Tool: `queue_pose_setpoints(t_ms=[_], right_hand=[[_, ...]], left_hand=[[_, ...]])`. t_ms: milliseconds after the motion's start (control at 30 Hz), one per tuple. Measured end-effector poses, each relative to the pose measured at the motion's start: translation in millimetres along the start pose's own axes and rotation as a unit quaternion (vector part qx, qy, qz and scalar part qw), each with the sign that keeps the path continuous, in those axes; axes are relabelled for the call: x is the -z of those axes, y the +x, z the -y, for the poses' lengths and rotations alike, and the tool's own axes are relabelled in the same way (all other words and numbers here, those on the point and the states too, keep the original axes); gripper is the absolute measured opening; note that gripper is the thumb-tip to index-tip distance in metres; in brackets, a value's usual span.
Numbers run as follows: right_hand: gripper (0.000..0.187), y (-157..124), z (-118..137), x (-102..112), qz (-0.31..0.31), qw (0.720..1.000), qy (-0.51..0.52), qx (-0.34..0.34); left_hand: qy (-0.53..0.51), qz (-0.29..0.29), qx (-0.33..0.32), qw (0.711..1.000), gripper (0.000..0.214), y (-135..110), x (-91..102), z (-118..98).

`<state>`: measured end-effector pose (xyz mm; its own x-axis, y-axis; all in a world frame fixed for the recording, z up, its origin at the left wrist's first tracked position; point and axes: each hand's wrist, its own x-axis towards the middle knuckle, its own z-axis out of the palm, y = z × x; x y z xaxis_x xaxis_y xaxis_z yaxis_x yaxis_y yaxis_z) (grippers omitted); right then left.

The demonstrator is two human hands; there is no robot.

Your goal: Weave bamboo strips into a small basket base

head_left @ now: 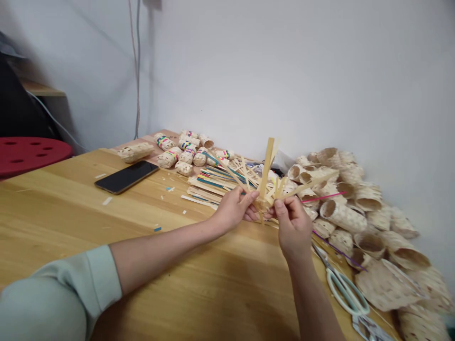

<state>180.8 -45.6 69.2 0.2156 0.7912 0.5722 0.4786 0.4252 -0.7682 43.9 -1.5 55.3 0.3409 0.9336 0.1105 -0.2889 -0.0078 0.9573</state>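
As I watch this head feed from my remote desk, both bare hands are closed on a splayed bundle of pale bamboo strips (265, 201), held up just above a wooden table (106, 246). The left hand (232, 208) grips the bundle from one side with curled fingers, and the right hand (292, 226) pinches it from the near side, the two hands almost touching around the crossing strips. I cannot tell exactly which strips each fingertip is on. One wide strip stands upright from the middle of the bundle, while others fan out sideways.

Taking the bundle as my landmark, a stack of flat strips (209, 184), some edged in blue, green and red, lies just behind it and to the left. Beyond that stack sits a group of small woven rolls with coloured bands (188, 154). Further left of the bundle, a black smartphone (126, 176) lies flat on the table. To the right of the bundle rises a heap of woven cones (343, 213), with a thin pink strip (323, 196) lying across it. Nearer me and to the right of the bundle, scissors with pale green handles (346, 293) rest beside the heap. Well left of the bundle, past the table edge, I see a round red stool (30, 154).
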Motion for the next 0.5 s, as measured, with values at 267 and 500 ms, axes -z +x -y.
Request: queue_pose_setpoints(t_ms=[267, 500], right_hand=[[0.026, -2.3, 3.9, 0.9, -0.003, 0.995, -0.096, 0.034], [0.027, -2.2, 6.3, 1.2, 0.015, 0.994, -0.097, 0.037]], left_hand=[[-0.044, 0.079, 0.057, 0.994, 0.049, -10.6, -2.6, -8.2], [-0.014, 0.078, 0.064, 0.995, 0.047, -6.5, -2.5, -5.6]])
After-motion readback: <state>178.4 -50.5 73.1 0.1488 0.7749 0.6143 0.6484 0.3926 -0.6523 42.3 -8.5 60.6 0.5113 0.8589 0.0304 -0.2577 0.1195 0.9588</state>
